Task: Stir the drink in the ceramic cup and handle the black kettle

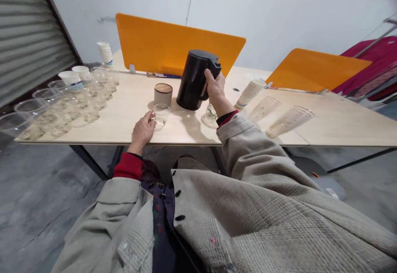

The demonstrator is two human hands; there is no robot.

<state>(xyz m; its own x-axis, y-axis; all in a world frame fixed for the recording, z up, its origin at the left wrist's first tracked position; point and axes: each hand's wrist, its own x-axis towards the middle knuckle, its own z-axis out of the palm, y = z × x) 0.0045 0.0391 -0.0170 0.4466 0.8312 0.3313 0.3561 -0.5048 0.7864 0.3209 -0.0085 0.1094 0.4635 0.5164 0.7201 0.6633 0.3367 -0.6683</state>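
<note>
Here, hands point(143, 131) point(216, 87) curled, kettle point(191, 80) gripped, cup point(162, 115) touched

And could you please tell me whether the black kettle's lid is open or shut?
Shut: the lid lies flat across the black kettle.

Single head cam, worn up high, facing fwd & down, wearer's jacket point(263, 207) v. close at btm, left hand point(143, 130) & right hand point(215, 87) mid-frame at mid range, table point(135, 109) crossing L to R thru ctr (edges look stretched, wide-lens style), wall point(279, 12) farthest back, up top.

The kettle point(191, 82) is black, the dividers point(173, 45) orange.
</note>
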